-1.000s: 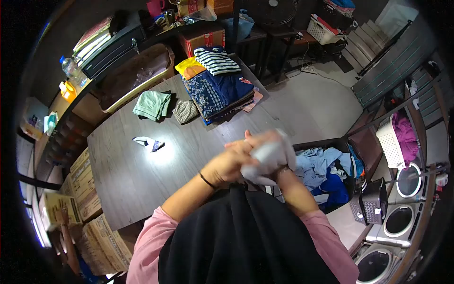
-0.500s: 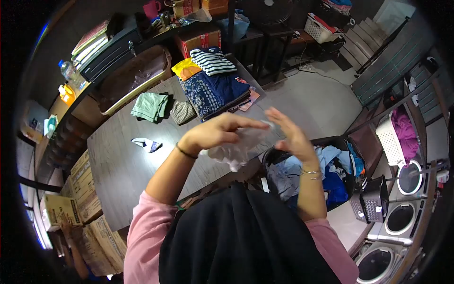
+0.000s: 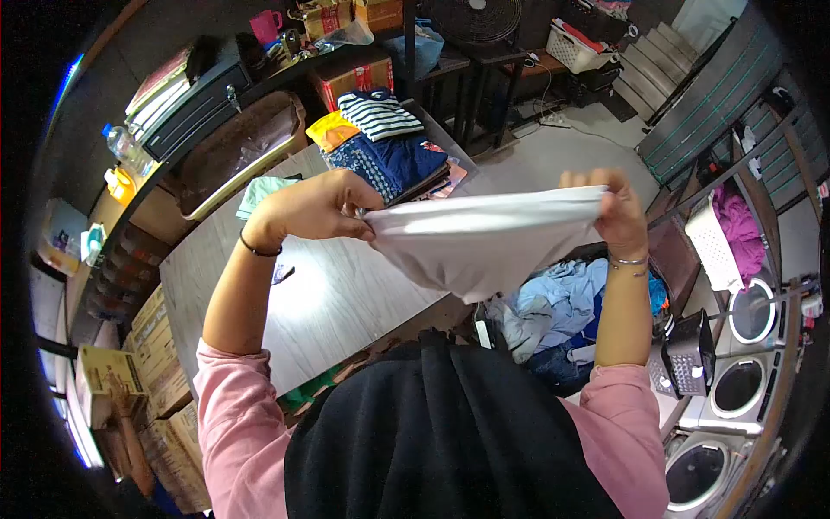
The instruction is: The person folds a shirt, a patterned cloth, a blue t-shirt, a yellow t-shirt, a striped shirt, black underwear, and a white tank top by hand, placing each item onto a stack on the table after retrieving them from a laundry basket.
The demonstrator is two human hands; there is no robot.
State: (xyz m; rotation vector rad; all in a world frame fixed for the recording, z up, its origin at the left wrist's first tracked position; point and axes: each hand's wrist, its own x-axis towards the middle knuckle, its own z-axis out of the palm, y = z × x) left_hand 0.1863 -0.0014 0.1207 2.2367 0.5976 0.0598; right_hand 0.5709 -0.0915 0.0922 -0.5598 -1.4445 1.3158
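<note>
White underpants (image 3: 493, 238) are stretched wide between my two hands, their upper edge pulled taut and the lower part narrowing downward. My left hand (image 3: 324, 208) pinches one end of that edge, above the grey table (image 3: 346, 320). The other end is gripped by my right hand (image 3: 616, 212), over the floor side near the suitcase. A stack of folded clothes (image 3: 380, 151), topped by a striped shirt (image 3: 380, 114), lies beyond the garment. Behind my left wrist, a folded pale green cloth (image 3: 259, 195) is partly hidden, and a small dark-and-white piece (image 3: 282, 274) lies below my forearm.
An open suitcase of jumbled clothes (image 3: 553, 298) is at the right of the table. White basket (image 3: 718, 242) with purple cloth and front-loading washers (image 3: 739, 387) stand farther right. At lower left, another person's hand (image 3: 121, 402) touches a cardboard box (image 3: 108, 381).
My hands have moved apart, left hand leftward and right hand rightward. The white garment, bunched and blurred before, is now spread flat between them.
</note>
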